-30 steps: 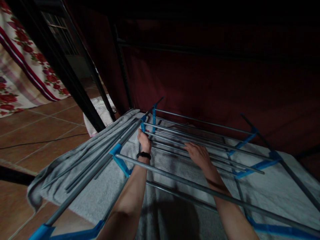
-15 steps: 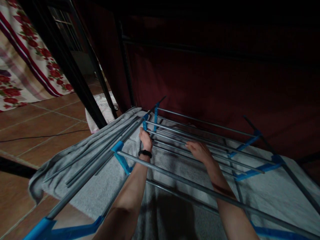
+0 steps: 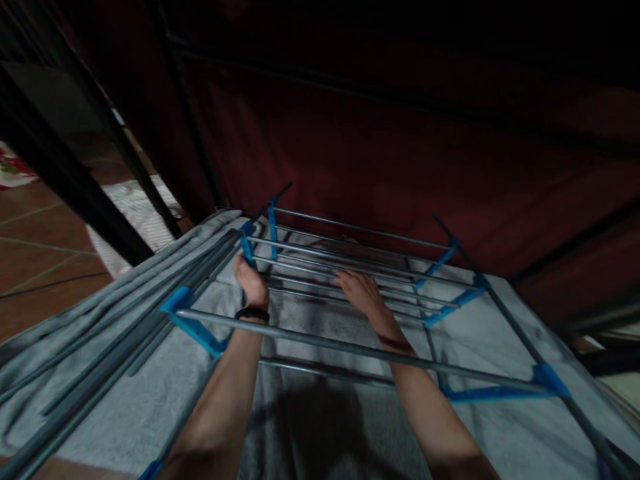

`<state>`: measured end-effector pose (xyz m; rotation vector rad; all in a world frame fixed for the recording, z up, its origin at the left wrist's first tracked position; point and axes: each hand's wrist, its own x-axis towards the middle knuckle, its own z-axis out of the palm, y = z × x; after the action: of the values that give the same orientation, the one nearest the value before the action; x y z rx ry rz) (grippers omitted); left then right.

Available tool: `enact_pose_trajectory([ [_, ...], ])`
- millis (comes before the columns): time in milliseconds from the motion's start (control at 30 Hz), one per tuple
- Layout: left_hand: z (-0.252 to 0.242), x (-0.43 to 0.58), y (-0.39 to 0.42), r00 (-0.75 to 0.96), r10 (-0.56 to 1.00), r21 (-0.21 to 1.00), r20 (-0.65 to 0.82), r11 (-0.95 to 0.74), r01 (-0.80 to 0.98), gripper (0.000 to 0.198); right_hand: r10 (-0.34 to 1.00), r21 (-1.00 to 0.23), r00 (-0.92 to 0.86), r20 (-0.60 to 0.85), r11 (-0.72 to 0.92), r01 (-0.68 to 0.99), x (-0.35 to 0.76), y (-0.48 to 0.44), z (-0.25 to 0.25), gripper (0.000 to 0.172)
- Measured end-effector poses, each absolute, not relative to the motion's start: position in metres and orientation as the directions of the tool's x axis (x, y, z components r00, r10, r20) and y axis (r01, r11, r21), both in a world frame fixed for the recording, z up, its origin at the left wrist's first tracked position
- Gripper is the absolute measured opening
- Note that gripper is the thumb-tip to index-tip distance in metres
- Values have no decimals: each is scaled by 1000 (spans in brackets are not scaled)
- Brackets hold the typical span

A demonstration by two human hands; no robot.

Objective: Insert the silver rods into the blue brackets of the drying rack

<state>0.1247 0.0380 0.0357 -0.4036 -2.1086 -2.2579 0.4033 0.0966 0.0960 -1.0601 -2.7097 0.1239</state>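
A rack of grey metal rods with blue plastic brackets lies in front of me. My left hand [image 3: 251, 281], with a black band at the wrist, is closed at the left end of the rack, against a blue bracket [image 3: 247, 241]; its fingertips are partly hidden. My right hand [image 3: 360, 291] reaches over the rack's middle, its fingers bent over a thin metal rod [image 3: 305, 265]. Both forearms pass across a nearer, thicker rod [image 3: 320, 341]. On the right side, more blue brackets [image 3: 453, 308] join the crossbars to a dark side pole [image 3: 517, 333].
Under the rack is a grey blanket [image 3: 165, 400]. Several loose rods [image 3: 125, 353] lie along its left side. A dark red curtain [image 3: 350, 153] hangs behind, with dark frame posts [image 3: 75, 167] at left. A striped cloth [image 3: 137, 217] lies near the tiled floor [image 3: 45, 240].
My view has turned to the right, so the rack sits further left. My right hand has come down onto the rods, its fingers nearer the rack. My left hand stays by the same bracket.
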Motion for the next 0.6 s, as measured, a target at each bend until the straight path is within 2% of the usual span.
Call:
enact_pose_trajectory([
  [67, 27, 137, 31, -967, 64, 969, 246, 13, 247, 27, 684, -153, -700, 204, 729, 668, 402, 94, 96, 34],
  [133, 18, 160, 18, -952, 31, 947, 305, 97, 307, 32, 681, -152, -693, 238, 731, 666, 401, 93, 95, 33],
  [233, 8, 210, -10, -838, 179, 843, 515, 72, 533, 41, 654, -148, -700, 286, 752, 642, 401, 93, 90, 32],
  [333, 6, 263, -32, -688, 374, 756, 622, -56, 652, 44, 619, -146, -718, 318, 781, 608, 403, 94, 87, 31],
  [467, 11, 316, -42, -483, 583, 688, 653, -191, 700, 41, 587, -131, -724, 362, 801, 584, 409, 94, 89, 36],
  [600, 12, 341, -42, -317, 678, 613, 663, -250, 750, 43, 586, -130, -666, 461, 787, 603, 428, 88, 84, 46],
])
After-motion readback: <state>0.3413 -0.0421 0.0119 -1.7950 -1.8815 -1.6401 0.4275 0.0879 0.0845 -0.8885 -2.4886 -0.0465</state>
